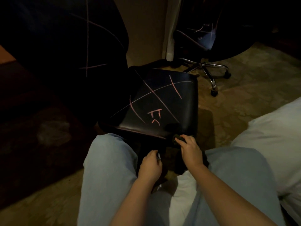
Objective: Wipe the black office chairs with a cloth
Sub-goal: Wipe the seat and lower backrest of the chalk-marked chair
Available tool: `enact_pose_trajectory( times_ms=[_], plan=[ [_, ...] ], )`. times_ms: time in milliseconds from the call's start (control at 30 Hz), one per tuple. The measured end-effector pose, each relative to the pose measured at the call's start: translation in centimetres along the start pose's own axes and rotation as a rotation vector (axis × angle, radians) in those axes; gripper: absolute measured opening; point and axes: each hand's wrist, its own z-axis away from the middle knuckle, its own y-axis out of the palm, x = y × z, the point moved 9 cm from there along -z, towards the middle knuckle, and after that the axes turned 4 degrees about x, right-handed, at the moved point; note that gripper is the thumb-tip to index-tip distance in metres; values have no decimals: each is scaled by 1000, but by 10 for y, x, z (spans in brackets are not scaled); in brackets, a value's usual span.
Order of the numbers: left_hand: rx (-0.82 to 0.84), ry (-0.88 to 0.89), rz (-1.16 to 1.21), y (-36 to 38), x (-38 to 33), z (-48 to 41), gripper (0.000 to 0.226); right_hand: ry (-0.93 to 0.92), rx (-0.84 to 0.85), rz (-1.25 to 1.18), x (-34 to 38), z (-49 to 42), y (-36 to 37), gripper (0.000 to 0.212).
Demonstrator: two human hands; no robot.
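A black office chair stands right in front of my knees. Its seat [164, 101] carries pink chalk lines and small chalk marks, and its backrest [65, 38] at the left has pink lines too. My right hand [189, 150] grips a dark cloth [176, 138] at the seat's front right edge. My left hand [150, 165] is lower, between my knees under the seat's front edge, with its fingers curled around a small shiny metal part [158, 156]. What that part belongs to is too dark to tell.
A second black office chair [202, 38] with pink lines and a chrome wheeled base [210, 69] stands at the back right. White bedding [268, 136] lies at the right. My legs in light jeans flank the seat. Patterned carpet covers the floor; a pale wall corner [164, 30] is behind.
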Motion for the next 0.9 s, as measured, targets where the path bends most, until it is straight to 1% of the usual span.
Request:
enact_pose_trajectory(
  times_ms=[67, 167, 233, 300, 400, 467, 500, 600, 700, 800, 900],
  plan=[
    [-12, 1, 14, -3, 1, 2, 46, 63, -11, -21, -8, -2, -2, 45],
    [-31, 6, 32, -6, 1, 5, 42, 212, -39, -107, -16, -3, -5, 38],
    [-41, 10, 38, -8, 0, 6, 40, 313, -54, -169, -20, -5, -6, 38],
    [-44, 18, 45, -8, 0, 5, 39, 359, -51, -213, -15, -8, -3, 39],
    [-37, 21, 33, -7, -2, 5, 40, 281, 48, -262, 8, -15, 11, 42],
    [-34, 23, 23, -7, -2, 6, 42, 217, 119, -315, 20, -16, 18, 39],
    [-34, 24, 23, -7, -1, 5, 43, 205, 127, -326, 20, -16, 18, 38],
    [-29, 25, 20, -5, -2, 3, 44, 216, 115, -261, 7, -15, 14, 40],
    [-13, 34, -1, -1, -6, -1, 46, 242, 33, -151, -13, -8, 1, 38],
    [11, 35, -2, 3, -10, -2, 48, 284, -15, -127, -31, 1, -12, 35],
    [28, 36, -8, 7, -13, -3, 49, 324, -22, -136, -45, 5, -20, 35]
  ],
)
